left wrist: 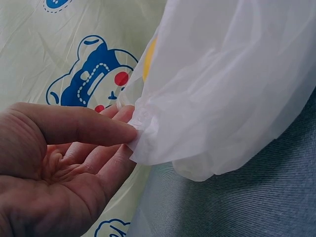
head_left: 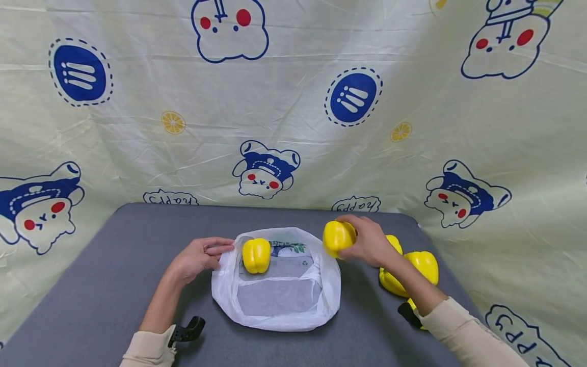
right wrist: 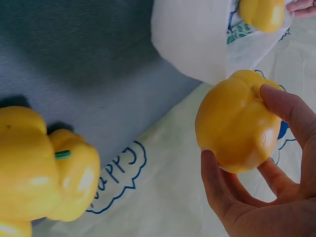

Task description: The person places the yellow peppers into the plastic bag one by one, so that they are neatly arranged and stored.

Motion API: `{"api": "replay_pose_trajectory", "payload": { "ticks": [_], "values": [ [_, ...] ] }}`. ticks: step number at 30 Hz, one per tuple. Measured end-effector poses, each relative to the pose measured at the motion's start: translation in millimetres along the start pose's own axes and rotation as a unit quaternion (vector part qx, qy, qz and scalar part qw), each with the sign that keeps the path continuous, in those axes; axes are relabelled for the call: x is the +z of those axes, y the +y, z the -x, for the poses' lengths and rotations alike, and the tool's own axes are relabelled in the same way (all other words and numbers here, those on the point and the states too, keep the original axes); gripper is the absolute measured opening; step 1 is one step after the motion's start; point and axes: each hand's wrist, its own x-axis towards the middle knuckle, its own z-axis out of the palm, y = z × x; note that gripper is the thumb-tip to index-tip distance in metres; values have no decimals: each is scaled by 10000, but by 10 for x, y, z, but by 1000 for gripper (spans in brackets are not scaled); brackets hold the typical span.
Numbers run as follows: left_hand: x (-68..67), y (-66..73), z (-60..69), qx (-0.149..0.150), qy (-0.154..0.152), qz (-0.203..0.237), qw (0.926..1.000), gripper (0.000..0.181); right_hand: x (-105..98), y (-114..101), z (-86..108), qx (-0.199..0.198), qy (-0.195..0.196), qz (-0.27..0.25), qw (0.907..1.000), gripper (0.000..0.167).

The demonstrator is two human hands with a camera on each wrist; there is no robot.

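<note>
- Worktop: we note loose yellow peppers at its right.
- White bag: its open mouth lies just left of the right hand, the nearer to its right rim.
- Left hand: fingers pinch the left rim.
- Right fingers: curled round a pepper beside the rim; we find no clear long axis.
- Second pepper: inside, leftward.
</note>
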Motion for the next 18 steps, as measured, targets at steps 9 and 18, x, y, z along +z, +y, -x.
{"api": "replay_pose_trajectory", "payload": {
  "ticks": [9,18],
  "values": [
    [-2,3,-3,-2,-5,21,10000,63,70,-227,-108,-156,-3,-102,9998,73],
    [-15,5,-8,-30,-46,47,10000,62,220,-421,-205,-206,-178,-289,9992,73]
  ]
}}
